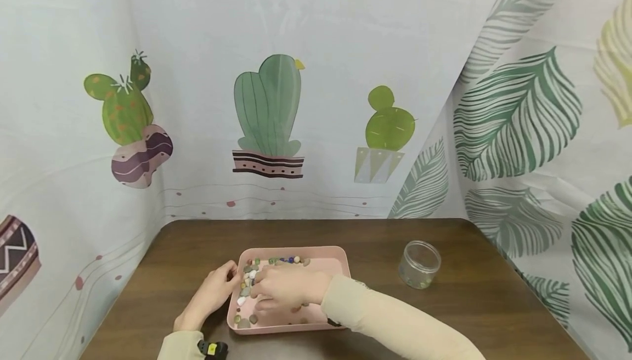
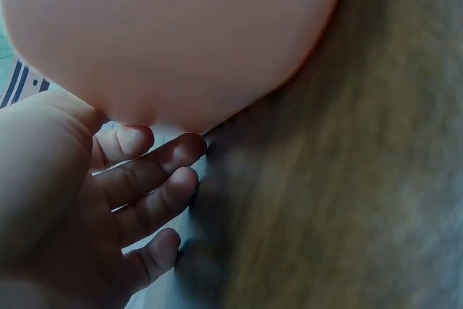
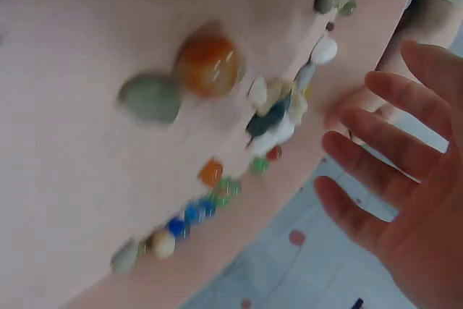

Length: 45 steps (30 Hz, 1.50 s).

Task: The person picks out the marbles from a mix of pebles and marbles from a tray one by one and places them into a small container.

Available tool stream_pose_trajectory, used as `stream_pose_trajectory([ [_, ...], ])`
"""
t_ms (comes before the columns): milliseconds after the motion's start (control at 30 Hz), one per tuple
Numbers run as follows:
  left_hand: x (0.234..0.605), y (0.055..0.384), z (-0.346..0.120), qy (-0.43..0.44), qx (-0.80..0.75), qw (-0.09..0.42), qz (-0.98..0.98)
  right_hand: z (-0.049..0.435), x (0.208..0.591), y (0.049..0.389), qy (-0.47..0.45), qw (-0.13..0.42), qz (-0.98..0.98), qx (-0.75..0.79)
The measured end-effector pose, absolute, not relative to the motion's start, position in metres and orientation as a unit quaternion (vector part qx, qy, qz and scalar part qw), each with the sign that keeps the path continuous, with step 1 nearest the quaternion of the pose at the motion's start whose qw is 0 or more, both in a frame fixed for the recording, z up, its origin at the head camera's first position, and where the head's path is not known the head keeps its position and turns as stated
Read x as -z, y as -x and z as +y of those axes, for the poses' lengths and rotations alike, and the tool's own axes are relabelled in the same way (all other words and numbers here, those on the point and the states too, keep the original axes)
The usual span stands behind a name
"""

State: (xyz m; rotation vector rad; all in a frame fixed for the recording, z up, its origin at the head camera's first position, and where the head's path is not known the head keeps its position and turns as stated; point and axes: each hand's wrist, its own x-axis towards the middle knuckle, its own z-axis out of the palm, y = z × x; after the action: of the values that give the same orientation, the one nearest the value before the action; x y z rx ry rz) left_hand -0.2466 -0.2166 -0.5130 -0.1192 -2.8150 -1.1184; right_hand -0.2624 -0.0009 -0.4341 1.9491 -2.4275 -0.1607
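Note:
A pink rectangular tray holds pebbles and glass beads, mostly along its left and far sides. My left hand is beside the tray's left wall, its loosely bent fingertips at the outer edge. In the right wrist view, an orange stone lies beside a grey-green pebble. White and dark pebbles cluster near the wall, with blue beads and green beads in a row. My right hand hovers over the tray's left half, fingers spread apart and holding nothing visible.
A clear round jar with some small pieces at its bottom stands on the brown wooden table, right of the tray. Behind the table hangs a white cloth printed with cacti and leaves.

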Motion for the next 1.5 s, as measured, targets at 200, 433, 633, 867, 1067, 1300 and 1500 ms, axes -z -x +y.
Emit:
stream_pose_trajectory([
  [200, 0.511, 0.247, -0.218, 0.045, 0.372, 0.052, -0.926, -0.027, 0.444, 0.259, -0.632, 0.027, -0.771, 0.071],
  [433, 0.512, 0.245, -0.224, 0.047, 0.377, 0.046, -0.924, -0.055, 0.449, 0.256, -0.648, -0.016, -0.759, 0.060],
  [633, 0.512, 0.245, -0.226, 0.044, 0.384, 0.048, -0.921, -0.069, 0.452, 0.255, -0.640, -0.052, -0.761, 0.089],
  [867, 0.513, 0.248, -0.225, 0.045, 0.388, 0.046, -0.919, -0.072, 0.457, 0.256, -0.628, -0.044, -0.769, 0.108],
  [1067, 0.518, 0.247, -0.221, 0.041, 0.399, 0.040, -0.915, -0.066, 0.464, 0.260, -0.654, -0.019, -0.749, 0.105],
  [1300, 0.517, 0.245, -0.220, 0.040, 0.401, 0.037, -0.915, -0.058, 0.469, 0.263, -0.648, -0.015, -0.757, 0.084],
  [1500, 0.515, 0.243, -0.219, 0.033, 0.411, 0.022, -0.911, -0.049, 0.460, 0.265, -0.640, -0.028, -0.764, 0.074],
])
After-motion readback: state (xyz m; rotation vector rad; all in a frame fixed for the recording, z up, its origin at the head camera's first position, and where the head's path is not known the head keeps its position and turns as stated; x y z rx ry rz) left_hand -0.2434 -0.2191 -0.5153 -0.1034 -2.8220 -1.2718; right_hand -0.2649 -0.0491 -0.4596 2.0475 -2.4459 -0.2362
